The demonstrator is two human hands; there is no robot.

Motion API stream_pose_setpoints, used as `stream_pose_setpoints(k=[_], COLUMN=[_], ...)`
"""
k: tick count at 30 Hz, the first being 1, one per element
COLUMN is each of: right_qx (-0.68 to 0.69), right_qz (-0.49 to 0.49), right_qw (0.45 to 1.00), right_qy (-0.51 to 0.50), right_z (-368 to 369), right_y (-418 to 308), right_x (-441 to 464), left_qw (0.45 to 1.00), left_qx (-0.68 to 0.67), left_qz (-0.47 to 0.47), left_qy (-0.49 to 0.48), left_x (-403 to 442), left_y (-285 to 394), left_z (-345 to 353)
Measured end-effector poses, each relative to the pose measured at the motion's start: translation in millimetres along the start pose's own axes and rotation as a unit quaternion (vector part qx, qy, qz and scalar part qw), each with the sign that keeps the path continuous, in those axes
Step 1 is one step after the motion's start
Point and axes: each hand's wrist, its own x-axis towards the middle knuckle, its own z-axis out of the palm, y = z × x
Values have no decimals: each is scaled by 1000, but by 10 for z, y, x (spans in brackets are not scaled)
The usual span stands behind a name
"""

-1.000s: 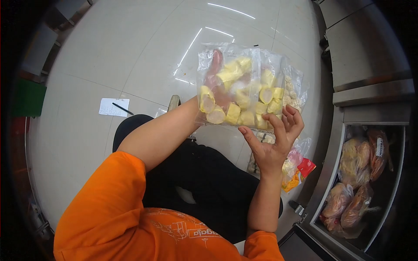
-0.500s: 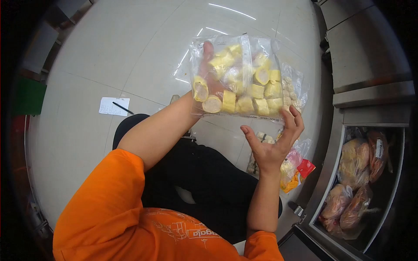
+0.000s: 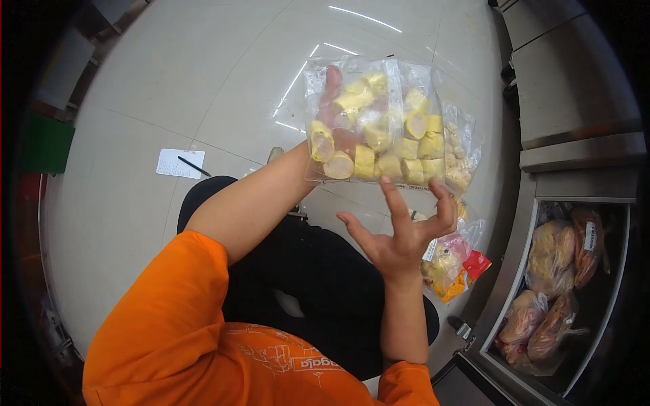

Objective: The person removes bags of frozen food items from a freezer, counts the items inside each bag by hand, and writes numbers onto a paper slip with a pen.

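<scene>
A clear plastic bag of yellow-skinned rolls with pale filling (image 3: 364, 161) is held up in front of me. My left hand (image 3: 329, 111) supports it from behind; the thumb shows through the film at the upper left, and the other fingers are mostly hidden by the rolls. Just below the bag's lower edge is my right hand (image 3: 403, 247), its thumb and fingers spread. Its fingertips are at the printed bottom edge, and I cannot tell whether they press on it.
On the floor beyond lie a bag of small pale pieces (image 3: 460, 152) and a red and orange food packet (image 3: 452, 287). At the right, an open steel drawer (image 3: 525, 267) holds bagged meat (image 3: 552, 254). A paper sheet (image 3: 172, 164) with a black pen (image 3: 191, 164) lies left.
My right hand has moved left along the bag's lower edge, its fingers spreading. The bag and my left hand have shifted slightly right.
</scene>
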Motion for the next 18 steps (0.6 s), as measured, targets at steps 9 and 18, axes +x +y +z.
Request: stream_pose_setpoints(k=[9,18], right_qx=[31,157], right_qz=[-21,41], right_qw=[996,970], right_qy=[-86,-180], right_z=[90,217], right_y=[-366,-444], right_x=[-64,-101], left_qw=[1000,999], left_qx=[13,23], left_qz=[23,-23], left_qy=[7,-17], left_x=[18,85], left_y=[-46,-205], left_z=[-19,-195])
